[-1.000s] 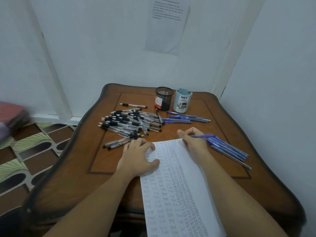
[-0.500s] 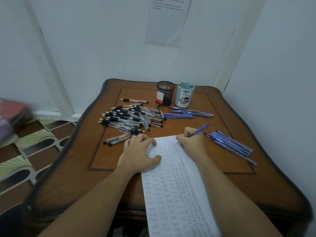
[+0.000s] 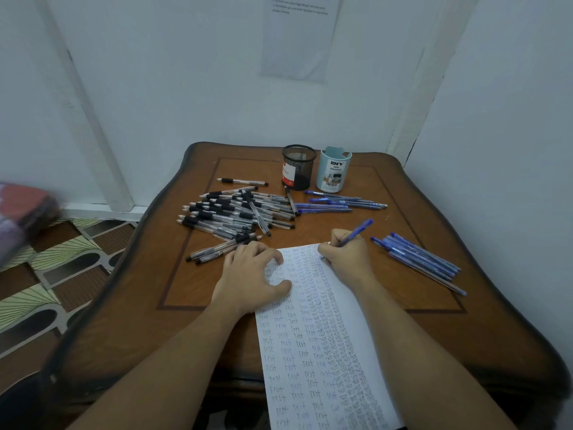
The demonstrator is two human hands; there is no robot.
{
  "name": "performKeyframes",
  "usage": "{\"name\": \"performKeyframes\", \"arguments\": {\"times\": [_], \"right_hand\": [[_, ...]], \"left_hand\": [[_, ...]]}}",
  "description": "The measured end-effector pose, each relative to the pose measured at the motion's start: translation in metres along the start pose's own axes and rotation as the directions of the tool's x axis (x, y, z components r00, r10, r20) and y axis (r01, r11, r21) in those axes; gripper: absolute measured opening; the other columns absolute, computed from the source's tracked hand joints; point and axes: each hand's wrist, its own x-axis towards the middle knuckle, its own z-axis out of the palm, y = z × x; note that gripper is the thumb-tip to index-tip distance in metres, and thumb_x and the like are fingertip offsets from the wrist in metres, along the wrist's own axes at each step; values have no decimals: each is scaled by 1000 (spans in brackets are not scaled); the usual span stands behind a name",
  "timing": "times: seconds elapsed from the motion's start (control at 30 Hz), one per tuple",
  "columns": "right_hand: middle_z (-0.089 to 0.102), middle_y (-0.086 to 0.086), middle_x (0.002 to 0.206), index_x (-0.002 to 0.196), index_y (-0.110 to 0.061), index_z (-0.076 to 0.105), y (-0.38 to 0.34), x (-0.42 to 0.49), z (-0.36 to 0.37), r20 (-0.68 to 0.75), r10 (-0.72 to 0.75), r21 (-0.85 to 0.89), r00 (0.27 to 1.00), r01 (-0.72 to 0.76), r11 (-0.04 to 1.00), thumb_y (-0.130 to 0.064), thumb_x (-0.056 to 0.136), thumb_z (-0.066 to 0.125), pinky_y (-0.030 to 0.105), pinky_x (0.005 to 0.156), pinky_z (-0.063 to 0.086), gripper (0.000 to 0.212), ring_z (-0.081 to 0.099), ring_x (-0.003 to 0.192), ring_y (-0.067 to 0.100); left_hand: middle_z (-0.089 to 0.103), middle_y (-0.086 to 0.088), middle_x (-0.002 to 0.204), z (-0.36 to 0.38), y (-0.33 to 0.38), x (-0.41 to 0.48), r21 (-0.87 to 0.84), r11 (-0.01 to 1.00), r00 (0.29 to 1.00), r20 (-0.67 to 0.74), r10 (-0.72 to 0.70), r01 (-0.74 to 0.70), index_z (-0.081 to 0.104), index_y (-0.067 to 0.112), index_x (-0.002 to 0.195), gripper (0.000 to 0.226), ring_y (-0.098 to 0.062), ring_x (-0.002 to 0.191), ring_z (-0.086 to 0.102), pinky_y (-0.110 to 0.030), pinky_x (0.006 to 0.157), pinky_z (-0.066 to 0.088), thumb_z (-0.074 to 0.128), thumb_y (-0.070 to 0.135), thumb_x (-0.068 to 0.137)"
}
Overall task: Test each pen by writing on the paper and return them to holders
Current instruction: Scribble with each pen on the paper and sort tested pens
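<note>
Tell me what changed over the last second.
The right hand, gripping a blue pen, swung it from level beside the blue pile into a writing slant, tip at the top edge of the paper. The left hand stays pressing the paper; the black pens, mesh holder and light-blue holder are unmoved.

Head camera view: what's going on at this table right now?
A person is testing pens. The right hand holds a blue pen in a writing grip at the top of the paper, which is covered in rows of the word "test". The left hand rests on the paper. A pile of black pens lies left of the sheet, and blue pens lie to its right. No pens stick out of the black mesh holder or the light blue holder.
</note>
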Motion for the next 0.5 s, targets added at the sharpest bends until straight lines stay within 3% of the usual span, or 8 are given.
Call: {"name": "performKeyframes", "arguments": {"times": [0.5], "right_hand": [[41,7,59,57,-19,40,-2,0,-2,-53,30,-36,998,-32,999,-3,78,67,37,62,42,38,47,61,19]], "left_hand": [[42,17,128,-1,1,0,13,1000,1000,25,-14,13,54,44,117,40,-6,126,32,-40,114,17,61,62,82]]}}
